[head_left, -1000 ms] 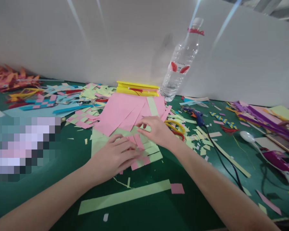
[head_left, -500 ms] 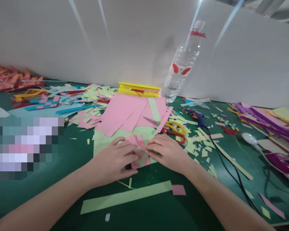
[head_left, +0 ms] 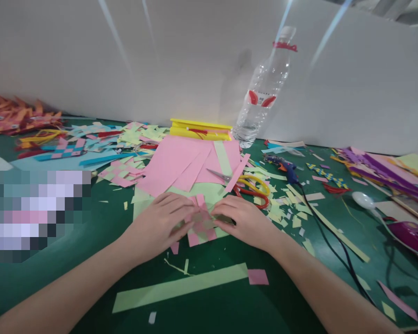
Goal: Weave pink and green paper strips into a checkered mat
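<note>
A small piece of woven paper (head_left: 201, 225), a checker of pink and pale green strips, lies between my hands at the near edge of a pale green sheet. My left hand (head_left: 162, 222) has its curled fingers on the left edge of the weave. From the other side, my right hand (head_left: 242, 222) pinches its right edge with thumb and fingertips. Fingers cover both side edges. Just beyond are pink paper sheets (head_left: 181, 160) and scissors (head_left: 252, 185) with yellow and red handles. A long green paper strip (head_left: 181, 287) and a pink paper square (head_left: 258, 277) lie closer to me.
A plastic bottle (head_left: 261, 97) leans against the grey partition (head_left: 142, 60), beside a yellow folded tray (head_left: 200, 130). Right of my hands are a blue glue gun (head_left: 289, 170) with a black cord and a purple-handled tool (head_left: 409, 239). Paper scraps (head_left: 294, 208) litter the green table (head_left: 101, 273).
My left hand has shifted slightly left and its thumb has drawn in toward the fingers, showing more of the weave's lower left part. My right hand stays almost in place.
</note>
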{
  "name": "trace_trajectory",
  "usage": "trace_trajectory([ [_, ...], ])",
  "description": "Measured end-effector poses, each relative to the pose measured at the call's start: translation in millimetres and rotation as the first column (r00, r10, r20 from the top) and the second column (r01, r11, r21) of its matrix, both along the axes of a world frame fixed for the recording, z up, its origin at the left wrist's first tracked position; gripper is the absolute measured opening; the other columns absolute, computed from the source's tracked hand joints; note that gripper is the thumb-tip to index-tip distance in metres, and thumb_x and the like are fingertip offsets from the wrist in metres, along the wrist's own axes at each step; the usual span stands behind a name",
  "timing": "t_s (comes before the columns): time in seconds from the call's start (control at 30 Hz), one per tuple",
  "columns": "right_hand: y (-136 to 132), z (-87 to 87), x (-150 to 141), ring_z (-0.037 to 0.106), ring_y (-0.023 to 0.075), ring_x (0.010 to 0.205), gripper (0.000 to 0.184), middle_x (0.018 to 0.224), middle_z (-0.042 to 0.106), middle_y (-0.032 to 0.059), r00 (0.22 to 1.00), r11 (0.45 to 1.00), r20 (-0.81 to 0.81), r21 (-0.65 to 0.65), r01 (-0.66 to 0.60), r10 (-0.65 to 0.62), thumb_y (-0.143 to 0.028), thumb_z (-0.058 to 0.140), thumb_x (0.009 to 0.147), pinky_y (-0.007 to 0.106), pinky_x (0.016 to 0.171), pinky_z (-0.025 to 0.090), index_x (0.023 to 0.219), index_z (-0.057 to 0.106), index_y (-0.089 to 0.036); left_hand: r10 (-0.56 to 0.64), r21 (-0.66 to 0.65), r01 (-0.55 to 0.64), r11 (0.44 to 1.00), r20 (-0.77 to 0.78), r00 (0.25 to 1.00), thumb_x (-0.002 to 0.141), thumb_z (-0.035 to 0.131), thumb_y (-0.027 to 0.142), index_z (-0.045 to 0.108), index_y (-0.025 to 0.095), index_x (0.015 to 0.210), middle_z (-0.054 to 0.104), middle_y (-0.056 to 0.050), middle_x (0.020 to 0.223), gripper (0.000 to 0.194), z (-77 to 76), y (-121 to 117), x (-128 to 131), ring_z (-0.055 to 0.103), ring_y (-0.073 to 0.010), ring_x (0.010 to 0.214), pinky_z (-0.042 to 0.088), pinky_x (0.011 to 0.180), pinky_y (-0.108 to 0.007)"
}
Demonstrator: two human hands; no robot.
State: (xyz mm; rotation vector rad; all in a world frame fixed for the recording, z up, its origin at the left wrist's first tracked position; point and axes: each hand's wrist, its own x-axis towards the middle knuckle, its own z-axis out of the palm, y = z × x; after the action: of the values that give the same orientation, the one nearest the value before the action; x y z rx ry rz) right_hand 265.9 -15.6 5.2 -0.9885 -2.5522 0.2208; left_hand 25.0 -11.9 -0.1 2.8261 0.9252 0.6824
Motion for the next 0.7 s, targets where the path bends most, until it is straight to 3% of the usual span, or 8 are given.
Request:
trace_trajectory([
  [0.2,-0.1,-1.4,-0.4,0.061,0.0176,0.087,0.012,0.091,0.069,0.0052,1.0,1.0,0.001,0.008,-0.007,0.007,-0.019,0.055,0.089,0.032,0.078,0.049,0.092,0.065,-0.016,0.178,-0.102,-0.173,0.98,0.043,0.983,0.097,0.04,0.033,0.055,0.018,0.116,0.064,-0.009,0.115,0.029,-2.3,7.7,1.9,0.055,-0.0229,0.108,0.046,0.09,-0.041],
  [0.4,0.0,-2.8,1.4,0.06,0.018,0.087,0.012,0.092,0.068,0.0052,1.0,1.0,0.01,0.012,-0.011,0.011,-0.02,0.053,0.09,0.033,0.079,0.048,0.093,0.064,-0.017,0.121,-0.009,-0.123,0.992,-0.1,0.988,0.097,0.041,0.035,0.054,0.016,0.122,0.06,-0.01,0.125,0.034,-4.5,9.6,7.4,0.05,-0.0251,0.119,0.038,0.102,-0.045],
  [0.7,-0.1,-1.3,1.7,0.058,0.0181,0.09,0.011,0.093,0.067,0.0056,1.0,1.0,0.0,-0.017,-0.017,0.017,-0.019,0.054,0.09,0.032,0.08,0.048,0.095,0.063,-0.017,0.151,-0.046,-0.159,0.986,-0.135,0.979,0.097,0.039,0.038,0.052,0.02,0.127,0.054,-0.009,0.133,0.037,-15.0,11.9,6.1,0.043,-0.0247,0.127,0.036,0.104,-0.044],
])
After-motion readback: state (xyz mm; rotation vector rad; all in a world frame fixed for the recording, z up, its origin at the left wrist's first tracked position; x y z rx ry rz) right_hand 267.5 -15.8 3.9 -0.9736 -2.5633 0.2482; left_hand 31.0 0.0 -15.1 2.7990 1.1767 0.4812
